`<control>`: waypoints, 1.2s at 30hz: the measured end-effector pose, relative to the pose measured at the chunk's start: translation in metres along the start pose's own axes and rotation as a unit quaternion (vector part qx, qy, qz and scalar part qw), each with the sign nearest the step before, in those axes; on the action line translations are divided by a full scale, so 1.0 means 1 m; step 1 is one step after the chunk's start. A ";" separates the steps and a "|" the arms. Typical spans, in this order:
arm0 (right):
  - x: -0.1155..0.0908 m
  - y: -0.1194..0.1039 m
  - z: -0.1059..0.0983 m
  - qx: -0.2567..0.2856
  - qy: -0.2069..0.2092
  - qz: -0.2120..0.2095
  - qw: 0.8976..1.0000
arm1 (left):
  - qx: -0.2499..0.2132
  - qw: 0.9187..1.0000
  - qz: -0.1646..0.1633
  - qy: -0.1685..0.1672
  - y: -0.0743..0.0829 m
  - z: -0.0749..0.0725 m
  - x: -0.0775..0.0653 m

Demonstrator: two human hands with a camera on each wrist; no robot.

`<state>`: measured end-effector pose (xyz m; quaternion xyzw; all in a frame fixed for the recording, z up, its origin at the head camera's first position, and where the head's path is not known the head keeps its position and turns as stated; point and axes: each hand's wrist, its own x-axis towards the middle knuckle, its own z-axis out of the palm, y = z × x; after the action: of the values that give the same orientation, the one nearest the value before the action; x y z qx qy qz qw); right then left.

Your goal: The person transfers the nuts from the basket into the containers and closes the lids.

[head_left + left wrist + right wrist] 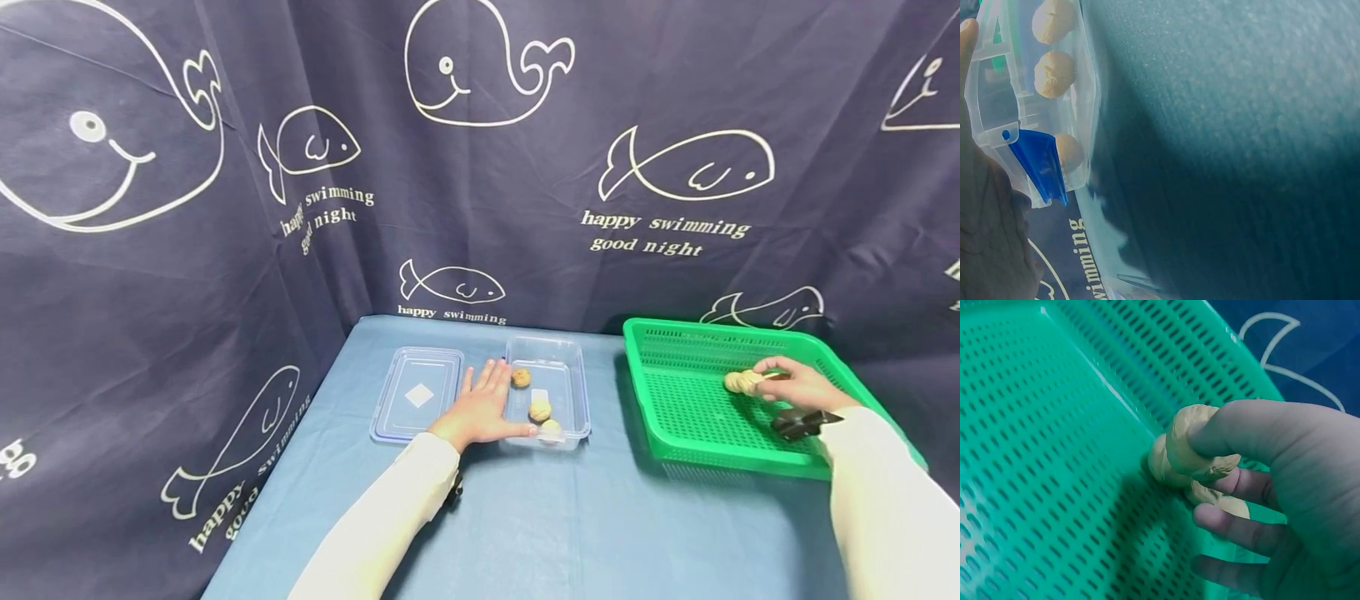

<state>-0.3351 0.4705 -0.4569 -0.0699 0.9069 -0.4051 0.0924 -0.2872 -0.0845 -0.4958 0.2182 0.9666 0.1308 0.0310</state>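
My right hand [806,387] is inside a green plastic basket [678,408]. Its thumb and index finger pinch a walnut [1186,437], a pale tan, ridged ball. More walnuts [1163,464] lie just beneath it, partly hidden by the fingers. My left hand [480,412] rests with fingers spread along the left side of a clear plastic box [583,404], thumb over the near edge. Three walnuts [1055,74] are in that box. A blue clip [1041,165] hangs at the box's side in the left wrist view.
A clear lid with a blue rim [397,421] lies flat on the blue tabletop [540,517], left of the box. Behind the table hangs a dark curtain [525,192] with white whale and fish drawings. The basket stands at the table's right.
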 end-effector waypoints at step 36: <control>0.034 -0.105 0.056 0.128 -0.023 -0.070 0.989 | -0.011 1.000 0.003 0.010 0.001 -0.001 -0.001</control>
<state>-0.3503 0.3538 -0.4182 -0.1300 0.8381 -0.5215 0.0930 -0.2858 -0.0843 -0.4944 0.2191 0.9648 0.1436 0.0232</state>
